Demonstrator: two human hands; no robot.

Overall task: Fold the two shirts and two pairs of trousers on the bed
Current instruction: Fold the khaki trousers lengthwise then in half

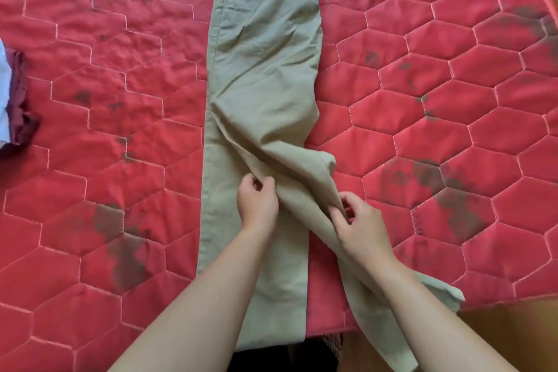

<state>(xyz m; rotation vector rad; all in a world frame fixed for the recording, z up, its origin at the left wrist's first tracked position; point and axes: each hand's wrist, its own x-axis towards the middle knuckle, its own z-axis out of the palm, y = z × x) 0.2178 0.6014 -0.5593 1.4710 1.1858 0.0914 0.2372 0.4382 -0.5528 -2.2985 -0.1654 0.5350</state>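
Khaki trousers point(262, 48) lie lengthwise down the middle of the red quilted bed point(453, 130), waistband at the far end. One leg lies flat and straight toward me. The other leg is twisted and runs diagonally off to the lower right, its hem hanging past the bed's near edge. My left hand point(256, 201) pinches the twisted leg near the knee. My right hand point(359, 223) grips a fold of the same leg a little lower and to the right. At the left edge a pile of clothes point(13, 96), white and maroon, is only partly in view.
The bed's near edge runs along the bottom right, with brown floor point(513, 326) beyond it. Dark stains mark the red cover in several places. Bare cover lies on both sides of the trousers.
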